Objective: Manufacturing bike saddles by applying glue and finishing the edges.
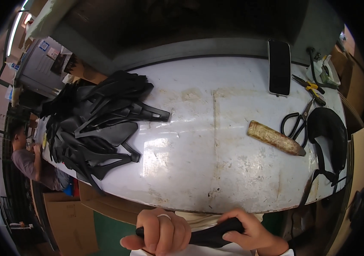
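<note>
At the table's near edge, a black, flexible-looking piece [209, 237] stretches between my two hands. My left hand [162, 232], with a ring on one finger, is wrapped around one end of it. My right hand [252, 234] pinches the other end between thumb and fingers. The piece's full shape is hidden by my fingers. On the left of the table lies a heap of similar-coloured black moulded parts [105, 123], some with cut-out openings. To the right rests a tape-wrapped tool [276, 138] with a short dark tip, beside black-handled scissors [303, 121].
A phone [279, 68] lies at the back right, near yellow-handled pliers [310, 85]. A curved black piece with straps [333, 132] sits at the table's right edge. Cardboard boxes [71, 226] stand below the left edge. Another person [28, 160] sits at far left.
</note>
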Demonstrator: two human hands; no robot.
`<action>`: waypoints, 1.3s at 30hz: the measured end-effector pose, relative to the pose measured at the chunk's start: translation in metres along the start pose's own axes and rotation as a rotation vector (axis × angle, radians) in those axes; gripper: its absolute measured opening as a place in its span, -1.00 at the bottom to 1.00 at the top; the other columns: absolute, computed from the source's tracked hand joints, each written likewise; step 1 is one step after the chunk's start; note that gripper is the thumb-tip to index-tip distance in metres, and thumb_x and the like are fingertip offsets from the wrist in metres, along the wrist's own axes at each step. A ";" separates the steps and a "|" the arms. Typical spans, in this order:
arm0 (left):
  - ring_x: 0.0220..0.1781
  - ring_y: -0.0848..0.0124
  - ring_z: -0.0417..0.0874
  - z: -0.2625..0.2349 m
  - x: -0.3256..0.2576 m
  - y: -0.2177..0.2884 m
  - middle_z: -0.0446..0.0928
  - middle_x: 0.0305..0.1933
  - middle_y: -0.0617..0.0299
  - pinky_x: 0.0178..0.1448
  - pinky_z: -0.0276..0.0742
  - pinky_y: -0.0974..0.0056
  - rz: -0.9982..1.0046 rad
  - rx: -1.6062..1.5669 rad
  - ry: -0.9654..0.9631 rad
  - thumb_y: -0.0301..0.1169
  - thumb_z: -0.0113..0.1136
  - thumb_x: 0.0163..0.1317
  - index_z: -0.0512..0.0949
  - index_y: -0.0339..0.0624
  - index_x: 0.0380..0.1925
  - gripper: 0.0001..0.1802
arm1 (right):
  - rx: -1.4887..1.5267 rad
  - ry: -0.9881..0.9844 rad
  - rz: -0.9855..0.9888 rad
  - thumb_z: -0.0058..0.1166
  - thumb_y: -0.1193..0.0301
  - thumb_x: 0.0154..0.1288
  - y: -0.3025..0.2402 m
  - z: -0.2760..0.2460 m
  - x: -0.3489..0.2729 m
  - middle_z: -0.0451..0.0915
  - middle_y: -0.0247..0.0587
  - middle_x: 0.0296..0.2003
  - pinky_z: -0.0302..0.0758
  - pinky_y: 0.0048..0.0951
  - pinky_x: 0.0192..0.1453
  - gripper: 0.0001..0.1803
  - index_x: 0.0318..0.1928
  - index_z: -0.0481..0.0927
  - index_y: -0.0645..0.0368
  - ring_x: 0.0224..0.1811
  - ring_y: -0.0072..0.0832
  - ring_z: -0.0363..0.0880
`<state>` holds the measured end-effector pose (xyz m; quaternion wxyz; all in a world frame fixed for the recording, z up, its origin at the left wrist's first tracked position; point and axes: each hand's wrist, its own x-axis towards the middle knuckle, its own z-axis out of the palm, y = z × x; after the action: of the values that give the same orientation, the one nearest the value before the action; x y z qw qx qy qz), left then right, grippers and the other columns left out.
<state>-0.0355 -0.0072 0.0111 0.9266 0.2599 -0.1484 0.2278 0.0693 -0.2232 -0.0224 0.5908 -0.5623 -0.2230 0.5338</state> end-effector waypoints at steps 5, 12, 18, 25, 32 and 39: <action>-0.73 0.41 0.28 -0.005 -0.006 -0.001 0.43 -0.61 0.27 -0.64 0.28 0.31 0.099 0.251 0.074 0.17 -0.01 0.52 0.32 -0.05 -0.54 -0.40 | -0.049 0.281 0.006 0.33 0.42 0.32 -0.031 0.021 0.006 0.65 -0.17 -0.37 0.67 -0.30 -0.14 -0.83 -0.20 0.67 0.26 -0.39 -0.24 0.67; -0.18 0.06 0.70 -0.041 -0.005 -0.034 0.60 -0.28 0.02 0.25 0.51 -0.20 -0.013 0.572 0.290 -0.27 0.51 0.23 0.28 -0.07 -0.04 -0.45 | -0.581 0.513 -0.690 0.35 0.44 0.29 -0.026 0.010 0.021 0.74 -0.03 -0.16 0.65 -0.30 -0.13 -0.73 -0.03 0.69 0.26 -0.23 -0.12 0.75; 0.16 0.08 0.58 -0.019 0.003 -0.081 0.52 0.04 -0.05 0.46 0.37 -0.16 -0.008 0.643 0.509 -0.05 0.57 0.13 0.22 0.01 0.20 -0.18 | -0.662 0.529 -0.726 0.31 0.44 0.31 -0.028 0.015 0.028 0.76 -0.02 -0.16 0.67 -0.23 -0.13 -0.76 -0.05 0.67 0.25 -0.23 -0.10 0.76; 0.25 0.10 0.45 -0.035 -0.010 -0.109 0.42 -0.01 0.13 0.61 -0.11 -0.25 0.101 0.562 0.502 -0.15 0.76 -0.15 0.19 0.04 -0.06 -0.12 | -0.651 0.631 -0.766 0.27 0.43 0.35 -0.027 0.016 0.029 0.76 0.00 -0.14 0.68 -0.18 -0.10 -0.77 -0.05 0.66 0.27 -0.21 -0.07 0.76; -0.34 0.19 0.64 -0.018 0.015 -0.089 0.56 -0.33 0.03 -0.15 0.62 0.11 0.346 0.856 0.444 0.14 0.04 0.49 0.32 -0.12 -0.21 -0.49 | -0.428 0.523 -0.898 0.31 0.44 0.33 -0.008 0.022 0.029 0.75 0.10 -0.18 0.70 -0.16 -0.09 -0.71 -0.02 0.61 0.32 -0.22 -0.02 0.77; -0.72 0.51 0.24 -0.050 0.022 -0.031 0.26 -0.70 0.33 -0.59 0.11 0.40 0.431 1.070 0.123 0.16 0.02 0.51 0.25 -0.04 -0.44 -0.45 | -0.644 0.424 -0.944 0.27 0.36 0.35 -0.028 0.034 0.035 0.65 0.18 -0.09 0.63 -0.05 -0.11 -0.64 0.04 0.58 0.32 -0.14 0.05 0.69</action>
<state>0.0068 0.0038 -0.0339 0.6057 0.6425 -0.0082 0.4692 0.0621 -0.1722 0.0006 0.5955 -0.6471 -0.4760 -0.0037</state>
